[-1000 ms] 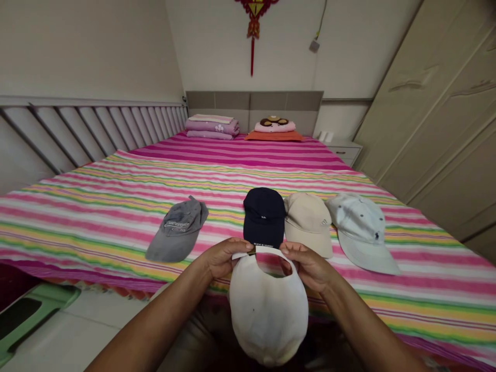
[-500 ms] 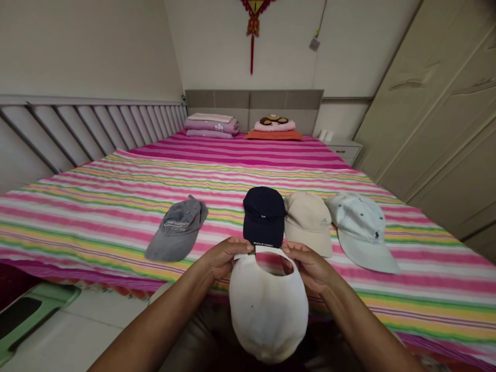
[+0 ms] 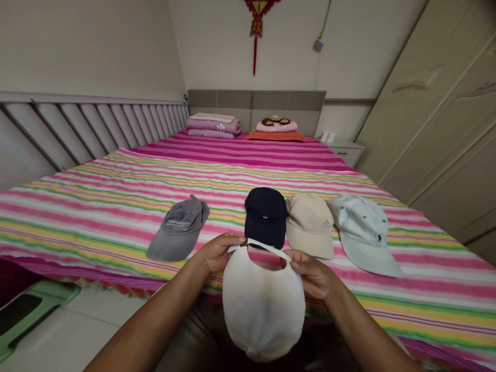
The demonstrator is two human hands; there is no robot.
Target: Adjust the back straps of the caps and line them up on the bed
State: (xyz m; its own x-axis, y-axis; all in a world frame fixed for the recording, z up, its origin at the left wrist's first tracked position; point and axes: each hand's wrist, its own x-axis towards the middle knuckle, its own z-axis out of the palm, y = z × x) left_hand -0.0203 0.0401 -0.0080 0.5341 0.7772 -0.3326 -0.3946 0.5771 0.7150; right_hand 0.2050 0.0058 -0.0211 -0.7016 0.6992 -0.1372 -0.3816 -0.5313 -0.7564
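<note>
A white cap (image 3: 263, 305) hangs between my hands at the bed's front edge, its back opening and strap turned up and away from me. My left hand (image 3: 221, 252) pinches the strap near its buckle. On the other side, my right hand (image 3: 312, 273) grips the cap's edge where the strap meets it. Just beyond lies a navy cap (image 3: 265, 214), its brim partly behind the white strap. Beside it on the right are a beige cap (image 3: 309, 225) and a pale blue cap (image 3: 362, 232). A grey cap (image 3: 180, 227) lies apart on the left.
The caps lie on a striped bedspread (image 3: 127, 206). Folded purple bedding (image 3: 213, 126) and a pink pillow (image 3: 277, 126) sit by the headboard (image 3: 287, 101). A green stool (image 3: 39, 310) stands at lower left, a wardrobe (image 3: 437, 119) at right.
The white cap has shifted slightly left and tilted, its strap now lifted over the navy cap's brim. My right hand has moved a little down along the cap's edge.
</note>
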